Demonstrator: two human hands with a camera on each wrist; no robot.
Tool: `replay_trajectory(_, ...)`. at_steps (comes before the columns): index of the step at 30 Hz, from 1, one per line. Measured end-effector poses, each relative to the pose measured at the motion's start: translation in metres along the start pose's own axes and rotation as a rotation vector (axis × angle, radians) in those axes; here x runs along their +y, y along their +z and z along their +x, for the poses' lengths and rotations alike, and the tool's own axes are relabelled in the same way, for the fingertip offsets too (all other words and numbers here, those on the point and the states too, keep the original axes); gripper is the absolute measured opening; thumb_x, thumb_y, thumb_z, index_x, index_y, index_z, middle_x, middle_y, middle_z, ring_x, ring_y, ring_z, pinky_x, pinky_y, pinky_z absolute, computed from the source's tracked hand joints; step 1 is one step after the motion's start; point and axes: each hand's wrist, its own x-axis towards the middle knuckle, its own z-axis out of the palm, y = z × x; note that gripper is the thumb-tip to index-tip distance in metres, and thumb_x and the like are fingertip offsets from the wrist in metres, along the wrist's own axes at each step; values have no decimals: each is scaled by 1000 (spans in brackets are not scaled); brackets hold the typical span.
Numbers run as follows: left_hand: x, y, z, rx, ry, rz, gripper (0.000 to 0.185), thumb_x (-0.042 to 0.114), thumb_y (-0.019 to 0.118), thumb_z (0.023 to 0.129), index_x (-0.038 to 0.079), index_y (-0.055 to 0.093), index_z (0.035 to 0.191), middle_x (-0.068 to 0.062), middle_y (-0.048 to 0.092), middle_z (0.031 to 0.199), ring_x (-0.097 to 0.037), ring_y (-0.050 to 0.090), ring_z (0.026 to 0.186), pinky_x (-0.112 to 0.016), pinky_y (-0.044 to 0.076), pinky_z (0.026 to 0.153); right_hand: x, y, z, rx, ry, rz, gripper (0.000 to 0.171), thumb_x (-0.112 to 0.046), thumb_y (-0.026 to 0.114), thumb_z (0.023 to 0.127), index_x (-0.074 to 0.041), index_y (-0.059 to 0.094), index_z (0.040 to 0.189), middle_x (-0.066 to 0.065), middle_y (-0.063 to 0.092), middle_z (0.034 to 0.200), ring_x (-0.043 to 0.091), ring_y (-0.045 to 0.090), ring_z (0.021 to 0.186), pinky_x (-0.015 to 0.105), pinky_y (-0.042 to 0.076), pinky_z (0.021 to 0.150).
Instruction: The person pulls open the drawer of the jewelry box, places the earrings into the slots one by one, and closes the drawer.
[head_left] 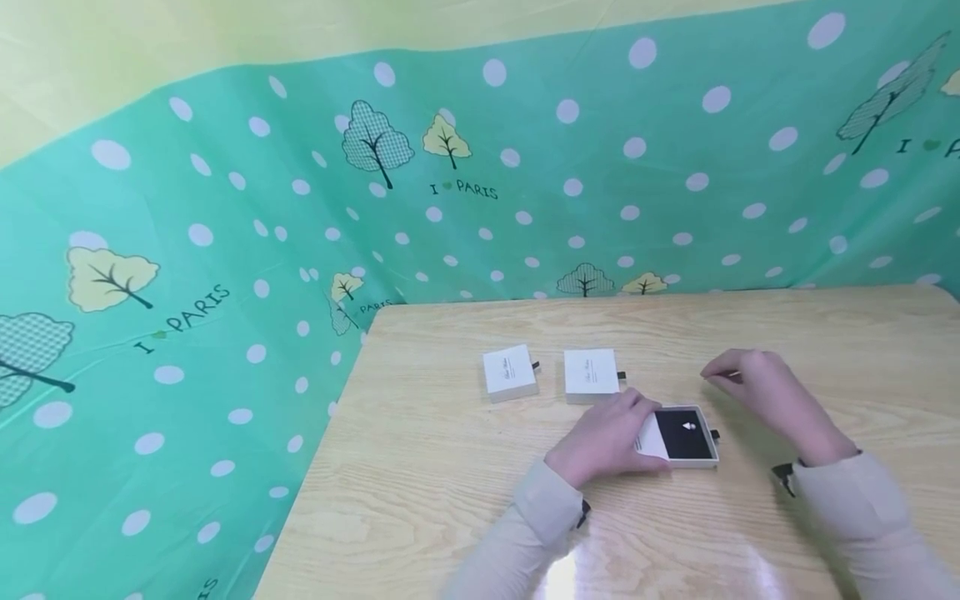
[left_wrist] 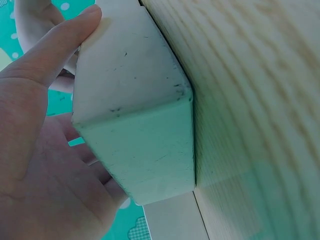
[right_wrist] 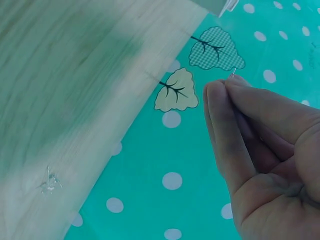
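Observation:
My left hand (head_left: 611, 433) grips a white jewellery box (left_wrist: 135, 75), thumb along one side and fingers round the other. Its drawer is slid partly out to the right, and on the black insert (head_left: 678, 448) sits a small shiny earring (head_left: 688, 426). To the right of the box, raised over the table, my right hand (head_left: 757, 383) pinches a tiny shiny piece (right_wrist: 233, 73) between thumb and fingertips. Only its thin tip shows, so I cannot tell its kind. The right wrist view also has a small glittering piece with a thin pin (right_wrist: 50, 186) lying on the table.
Two closed white boxes, a left one (head_left: 510, 372) and a right one (head_left: 591, 372), stand behind the held box, each with a black pull tab. The wooden table (head_left: 420, 467) meets a green dotted cloth (head_left: 525, 192) at its back and left.

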Motion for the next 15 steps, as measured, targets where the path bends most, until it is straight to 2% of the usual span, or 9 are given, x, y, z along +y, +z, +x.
replay_trajectory(6,0,0,0,7,4,-9,84,66,74,75,19,52,141,10,52,122,-1,47,97,-11,41,81,-8,2,-3,-19,13,15,13,8,71,81,0,75,90,20,74,93,38,70,86,51,57,76)
replay_trajectory(15,-1,2,1,10,0,-34,84,65,76,74,19,52,140,11,51,121,0,47,95,-10,41,80,-18,2,-6,-43,28,37,14,8,71,80,1,74,92,17,73,92,32,70,82,46,59,73)
